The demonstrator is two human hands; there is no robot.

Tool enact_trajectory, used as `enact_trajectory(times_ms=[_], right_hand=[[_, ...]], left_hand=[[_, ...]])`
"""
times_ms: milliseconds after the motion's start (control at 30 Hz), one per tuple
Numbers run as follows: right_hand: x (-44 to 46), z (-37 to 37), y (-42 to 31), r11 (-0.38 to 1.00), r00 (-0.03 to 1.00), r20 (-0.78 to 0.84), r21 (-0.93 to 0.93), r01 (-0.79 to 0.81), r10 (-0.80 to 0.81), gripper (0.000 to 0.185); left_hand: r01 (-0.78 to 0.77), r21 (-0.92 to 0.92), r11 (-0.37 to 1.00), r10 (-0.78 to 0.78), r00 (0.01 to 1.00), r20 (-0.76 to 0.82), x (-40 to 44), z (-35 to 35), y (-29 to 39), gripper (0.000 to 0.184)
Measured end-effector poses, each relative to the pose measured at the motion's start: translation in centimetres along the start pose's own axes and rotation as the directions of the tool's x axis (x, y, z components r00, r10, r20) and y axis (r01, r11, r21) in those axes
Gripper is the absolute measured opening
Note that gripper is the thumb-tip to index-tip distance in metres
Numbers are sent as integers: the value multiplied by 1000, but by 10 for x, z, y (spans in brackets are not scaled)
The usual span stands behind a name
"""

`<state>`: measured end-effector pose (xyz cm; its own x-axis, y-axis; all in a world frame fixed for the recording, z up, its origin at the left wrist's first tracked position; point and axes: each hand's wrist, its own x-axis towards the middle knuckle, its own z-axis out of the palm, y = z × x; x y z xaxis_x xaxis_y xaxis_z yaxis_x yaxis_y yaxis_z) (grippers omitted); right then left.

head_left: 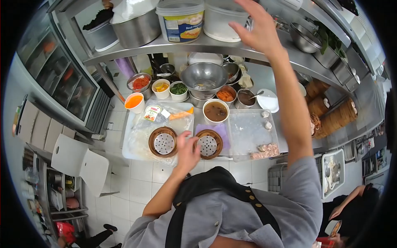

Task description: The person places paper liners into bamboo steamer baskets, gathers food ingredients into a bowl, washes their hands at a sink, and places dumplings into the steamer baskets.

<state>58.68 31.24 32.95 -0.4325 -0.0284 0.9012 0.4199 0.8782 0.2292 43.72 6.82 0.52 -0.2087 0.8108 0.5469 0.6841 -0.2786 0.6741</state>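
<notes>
My left hand (189, 153) is between two small round bamboo steamers, each with a perforated white disc inside. Its fingers are apart and bent, their tips near the rim of the right steamer (219, 138); I cannot tell if they touch it. The left steamer (151, 138) sits on a plastic-covered white board (134, 142), and the right one is on a purple cloth (224, 131). Up at the metal shelf, my right hand (261, 31) is open with spread fingers, holding nothing, beside a translucent white tub (225, 22).
Behind the steamers are a soup tub (216, 111), a large steel bowl (204, 78) and several ingredient containers. A clear tray (248, 132) holds minced-looking pieces (266, 151). Stacked bamboo baskets (337, 120) are at right; a white chair (78, 161) is left. Another person (351, 206) is at lower right.
</notes>
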Motion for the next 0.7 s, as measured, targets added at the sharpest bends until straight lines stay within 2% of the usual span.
enact_trajectory(times_ms=[33, 67, 100, 133, 167, 200, 267, 333, 367, 400, 433, 467, 500, 533, 600, 700], right_hand=[[14, 12, 15, 1000, 1000, -7, 6, 10, -10, 45], [27, 24, 30, 997, 969, 239, 18, -73, 67, 46], [41, 28, 29, 988, 872, 472, 6, -153, 132, 47], [54, 30, 27, 990, 876, 467, 14, -141, 118, 47], [70, 30, 27, 966, 596, 767, -125, -225, 237, 46], [83, 32, 26, 928, 210, 918, -286, -238, 336, 45], [75, 42, 39, 933, 245, 905, -308, -183, 347, 42], [73, 38, 52, 855, 219, 958, -49, -516, 187, 37], [71, 32, 54, 841, 287, 935, -22, -541, 209, 33], [67, 27, 58, 847, 289, 936, -16, -532, 200, 33], [61, 23, 65, 693, 406, 887, 150, -705, 221, 31], [55, 22, 71, 493, 502, 821, 329, -805, 271, 30], [52, 24, 74, 449, 556, 750, 384, -807, 357, 25], [48, 28, 74, 455, 562, 748, 388, -801, 352, 25], [37, 37, 75, 305, 632, 509, 584, -753, 584, 24], [35, 37, 73, 342, 656, 424, 606, -718, 625, 26]], left_hand=[[-1, 5, 1000, 1, 1000, -13, 2, 6, 9, 28], [-24, -80, 997, 27, 999, 36, 5, 12, 18, 28], [-43, -166, 985, 57, 995, 81, 8, 15, 23, 27], [-45, -161, 986, 57, 996, 66, 10, 15, 27, 27], [-54, -188, 981, 75, 991, 110, 11, 14, 31, 27], [-61, -215, 975, 95, 984, 151, 12, 13, 33, 28], [-78, -189, 979, 105, 985, 137, 16, 7, 31, 27], [-54, -205, 977, 78, 991, 111, 23, 2, 31, 27], [-52, -204, 978, 74, 992, 101, 28, 1, 31, 27], [-74, -213, 974, 87, 995, 52, 37, -1, 32, 26], [-97, -220, 971, 100, 995, 3, 48, -3, 33, 25], [-99, -219, 971, 100, 995, -8, 61, -7, 37, 25], [-109, -283, 953, 101, 994, -43, 78, -12, 45, 23], [-121, -346, 931, 101, 992, -76, 97, -17, 53, 22], [-233, -319, 919, 194, 970, -149, 136, -25, 67, 20], [-436, -224, 872, 381, 890, -252, 192, -34, 94, 21]])
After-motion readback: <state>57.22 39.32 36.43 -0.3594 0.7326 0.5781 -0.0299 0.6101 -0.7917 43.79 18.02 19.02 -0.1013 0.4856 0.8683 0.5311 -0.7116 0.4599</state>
